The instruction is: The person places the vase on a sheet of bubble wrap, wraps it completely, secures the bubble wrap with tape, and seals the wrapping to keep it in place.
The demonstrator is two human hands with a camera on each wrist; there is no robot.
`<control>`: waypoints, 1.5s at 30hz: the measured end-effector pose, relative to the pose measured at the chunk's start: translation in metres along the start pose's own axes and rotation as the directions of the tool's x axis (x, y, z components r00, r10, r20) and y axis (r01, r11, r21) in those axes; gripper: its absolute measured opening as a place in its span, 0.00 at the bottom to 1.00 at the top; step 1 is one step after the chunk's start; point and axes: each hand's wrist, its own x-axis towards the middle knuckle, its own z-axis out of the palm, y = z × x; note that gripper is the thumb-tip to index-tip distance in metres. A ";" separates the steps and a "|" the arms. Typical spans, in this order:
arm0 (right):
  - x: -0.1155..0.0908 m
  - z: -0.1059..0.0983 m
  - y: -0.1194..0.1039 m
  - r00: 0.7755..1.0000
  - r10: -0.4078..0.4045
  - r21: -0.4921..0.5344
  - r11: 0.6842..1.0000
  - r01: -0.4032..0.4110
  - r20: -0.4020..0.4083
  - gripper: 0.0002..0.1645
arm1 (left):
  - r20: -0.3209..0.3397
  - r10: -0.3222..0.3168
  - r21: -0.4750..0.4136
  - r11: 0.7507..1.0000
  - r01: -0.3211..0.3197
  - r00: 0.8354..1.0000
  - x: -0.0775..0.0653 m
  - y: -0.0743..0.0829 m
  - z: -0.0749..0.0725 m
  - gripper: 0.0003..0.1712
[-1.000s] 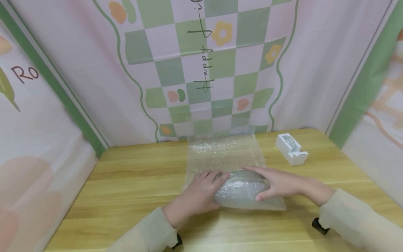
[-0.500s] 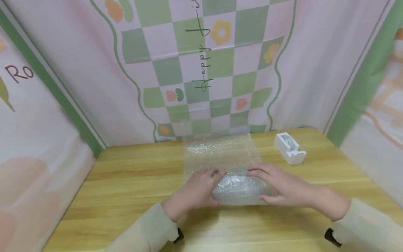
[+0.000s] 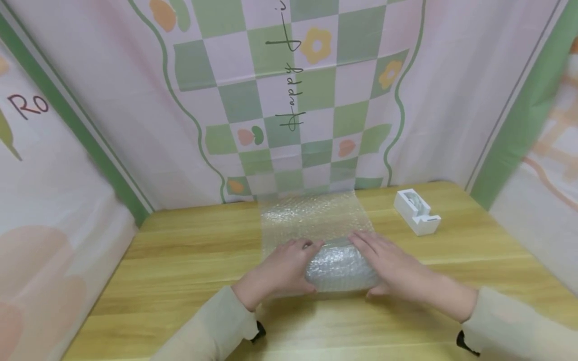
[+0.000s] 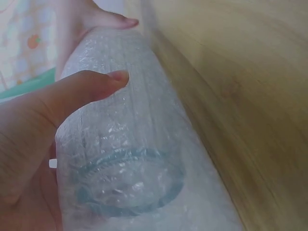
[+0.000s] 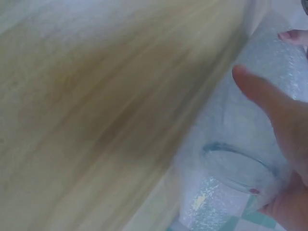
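A glass wrapped in bubble wrap (image 3: 338,265) lies on its side across the near end of a flat bubble wrap sheet (image 3: 316,215). My left hand (image 3: 284,268) grips the bundle's left end, thumb on the near side. At the other end, my right hand (image 3: 397,265) holds it with fingers over the top and thumb low at the front. In the left wrist view a round, bluish glass rim (image 4: 173,195) shows through the plastic. The right wrist view also shows a round glass edge (image 5: 221,147) under the wrap. The glass's exact shape is hidden.
A white tape dispenser (image 3: 417,213) with a roll in it stands at the back right of the wooden table (image 3: 189,255). A printed curtain (image 3: 316,100) hangs behind, where the sheet's far end meets it. More cloth hangs at both sides.
The loose wrap corner at the bundle's front right is out of sight now. My right hand shifted outward, then came back in over the right end. My left hand stayed nearly in place.
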 end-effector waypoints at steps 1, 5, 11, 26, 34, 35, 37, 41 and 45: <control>0.000 0.002 0.001 1.000 -0.011 -0.012 1.000 0.010 -0.026 0.78 | 0.003 -0.003 -0.003 1.000 0.003 1.000 0.000 0.000 0.000 0.61; 0.001 0.007 0.003 0.994 -0.047 -0.021 0.999 0.045 -0.098 0.75 | 0.017 -0.018 -0.014 1.000 0.018 1.000 0.000 0.000 0.000 0.62; 0.002 0.010 0.007 0.996 -0.016 0.014 1.000 0.017 -0.091 0.72 | 0.028 -0.022 -0.022 1.000 0.023 0.999 0.002 -0.003 0.001 0.61; 0.008 0.003 0.009 0.997 0.077 0.097 0.992 -0.078 0.009 0.68 | 0.013 0.016 -0.213 0.977 -0.013 1.000 0.002 -0.018 -0.001 0.61; 0.010 -0.001 0.009 0.994 0.093 0.115 0.988 -0.099 0.054 0.68 | 0.011 0.060 -0.289 0.956 -0.055 0.998 0.002 -0.026 0.001 0.51; 0.010 -0.001 0.008 0.993 0.100 0.123 0.987 -0.107 0.060 0.68 | 0.005 0.063 -0.286 0.956 -0.059 0.998 0.001 -0.026 0.001 0.51; 0.010 -0.001 0.008 0.990 0.117 0.136 0.983 -0.126 0.073 0.68 | -0.013 0.073 -0.252 0.965 -0.074 0.997 0.001 -0.026 0.000 0.50; 0.011 -0.003 0.009 0.984 0.144 0.153 0.975 -0.159 0.107 0.68 | -0.042 0.079 -0.111 0.990 -0.083 0.996 0.000 -0.024 -0.001 0.48; 0.013 -0.005 0.010 0.979 0.152 0.158 0.972 -0.172 0.133 0.68 | -0.033 0.063 -0.036 0.997 -0.064 0.997 -0.003 -0.022 -0.003 0.48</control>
